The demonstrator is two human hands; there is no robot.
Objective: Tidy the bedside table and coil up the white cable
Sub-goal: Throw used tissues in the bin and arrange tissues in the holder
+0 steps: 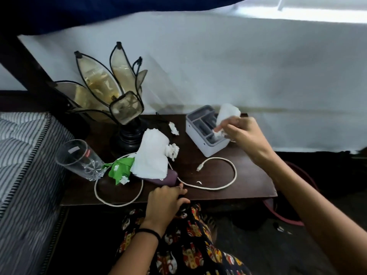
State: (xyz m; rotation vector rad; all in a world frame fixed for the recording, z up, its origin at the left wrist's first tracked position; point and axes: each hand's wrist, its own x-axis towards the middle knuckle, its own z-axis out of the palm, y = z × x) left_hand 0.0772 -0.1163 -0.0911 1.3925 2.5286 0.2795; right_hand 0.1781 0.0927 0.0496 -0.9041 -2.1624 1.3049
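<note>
While the right hand (241, 133) is pinching a tissue (227, 114) and the left hand (166, 201) is curling loosely empty, a sleeve risks snagging the white cable (222, 187).

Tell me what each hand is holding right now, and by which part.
The right hand pinches a white tissue by its lower end, over the grey organizer. The left hand rests at the table edge, holding nothing visible.

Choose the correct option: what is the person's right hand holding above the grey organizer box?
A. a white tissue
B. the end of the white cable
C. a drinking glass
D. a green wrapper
A: the right hand grips a crumpled white tissue over the grey organizer box, while the glass, the cable and the green wrapper lie on the table.
</note>
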